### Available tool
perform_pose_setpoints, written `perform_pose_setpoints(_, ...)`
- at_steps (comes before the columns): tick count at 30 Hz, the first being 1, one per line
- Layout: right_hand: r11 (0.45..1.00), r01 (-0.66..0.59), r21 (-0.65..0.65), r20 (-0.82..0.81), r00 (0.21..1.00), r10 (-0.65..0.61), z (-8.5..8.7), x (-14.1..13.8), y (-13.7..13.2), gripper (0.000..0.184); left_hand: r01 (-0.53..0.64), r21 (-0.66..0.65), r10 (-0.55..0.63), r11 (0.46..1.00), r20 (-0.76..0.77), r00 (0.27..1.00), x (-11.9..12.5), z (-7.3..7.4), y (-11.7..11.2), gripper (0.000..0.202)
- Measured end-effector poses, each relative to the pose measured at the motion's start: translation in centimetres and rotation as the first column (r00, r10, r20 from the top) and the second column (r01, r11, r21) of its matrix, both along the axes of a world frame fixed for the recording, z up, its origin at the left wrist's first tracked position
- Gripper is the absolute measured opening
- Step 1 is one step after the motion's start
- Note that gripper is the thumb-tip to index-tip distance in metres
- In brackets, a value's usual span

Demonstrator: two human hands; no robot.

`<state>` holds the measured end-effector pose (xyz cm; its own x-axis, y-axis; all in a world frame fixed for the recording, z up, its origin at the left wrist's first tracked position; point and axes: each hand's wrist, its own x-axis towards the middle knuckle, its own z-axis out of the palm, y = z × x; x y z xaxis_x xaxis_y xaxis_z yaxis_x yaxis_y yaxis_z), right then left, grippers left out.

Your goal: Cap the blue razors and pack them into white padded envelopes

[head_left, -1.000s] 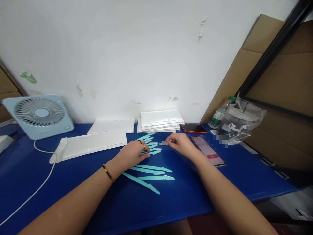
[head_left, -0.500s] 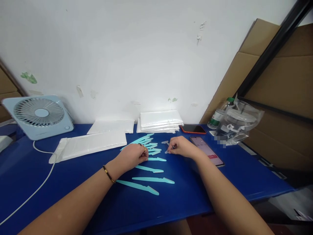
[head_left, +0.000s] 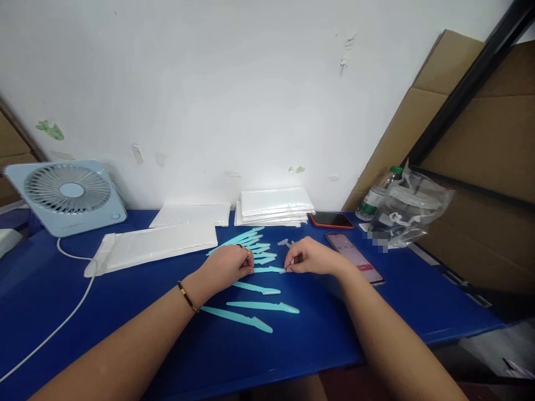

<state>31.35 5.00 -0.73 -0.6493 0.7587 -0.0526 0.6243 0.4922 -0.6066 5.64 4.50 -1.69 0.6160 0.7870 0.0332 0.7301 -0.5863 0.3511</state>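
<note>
My left hand [head_left: 232, 264] is closed, pinching the handle of a turquoise eyebrow razor [head_left: 267, 269] whose blade end points right. My right hand [head_left: 307, 257] is also closed, fingertips gripping a small translucent blade cap [head_left: 283, 271] against that razor's blade end; how far the cap covers the blade is too small to tell. Behind the right fingers lie a few more translucent caps [head_left: 285, 243]. Nearer the table's front edge lie separate eyebrow razors, one of them [head_left: 264, 307] pointing right. Several more razors [head_left: 253, 238] fan out beyond my left hand, partly hidden by it.
White padded packets [head_left: 159, 245] lie at the left, and a stack of them [head_left: 273, 205] stands against the wall. Two phones, one lit [head_left: 353, 256] and one dark [head_left: 331, 220], lie right. A fan [head_left: 72, 192], a bottle [head_left: 370, 201] and a bagged cup [head_left: 407, 209] flank the table [head_left: 317, 334].
My right hand has moved slightly toward me, bringing the small cap from beside the loose caps to the razor's blade end. My left hand has stayed almost still on the handle.
</note>
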Motion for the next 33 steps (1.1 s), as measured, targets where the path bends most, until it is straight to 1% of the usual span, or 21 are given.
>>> perform_pose_setpoints(4,1.0,-0.026,0.012,0.026,0.999,0.026,0.3,0.2,-0.2,0.016,-0.022,0.003,0.022,1.0,-0.02,1.0,0.1,0.2,-0.4,0.012)
perform_pose_setpoints(9,0.998,-0.009,0.061,0.046,0.999,0.006,0.6,-0.5,-0.8,0.02,-0.068,-0.025,0.066,0.997,-0.062,0.996,0.1,0.6,-0.8,0.014)
perform_pose_setpoints(13,0.996,0.006,0.09,0.052,0.999,-0.01,0.3,-0.6,-0.6,0.009,-0.088,-0.06,0.082,0.994,-0.095,0.992,-0.3,1.1,-0.6,0.013)
perform_pose_setpoints(16,0.996,0.033,0.081,0.04,0.999,-0.036,0.1,-0.2,-0.2,0.01,-0.098,-0.069,0.09,0.993,-0.113,0.99,-0.5,1.4,-0.6,0.014)
perform_pose_setpoints(21,1.0,0.026,0.012,0.005,1.0,-0.026,0.1,-0.3,-0.1,0.012,-0.075,-0.033,0.071,0.997,-0.1,0.992,-0.4,1.3,-0.6,0.014)
perform_pose_setpoints(27,0.994,0.038,0.1,0.004,0.999,-0.039,0.0,-1.0,-0.3,0.013,-0.072,0.03,0.075,0.997,-0.118,0.99,-0.5,1.2,-0.4,0.011)
perform_pose_setpoints(33,0.991,0.007,0.133,-0.004,1.0,-0.006,-0.2,-1.2,-0.2,0.014,-0.079,0.032,0.083,0.996,-0.133,0.988,-0.5,1.5,-0.3,0.011)
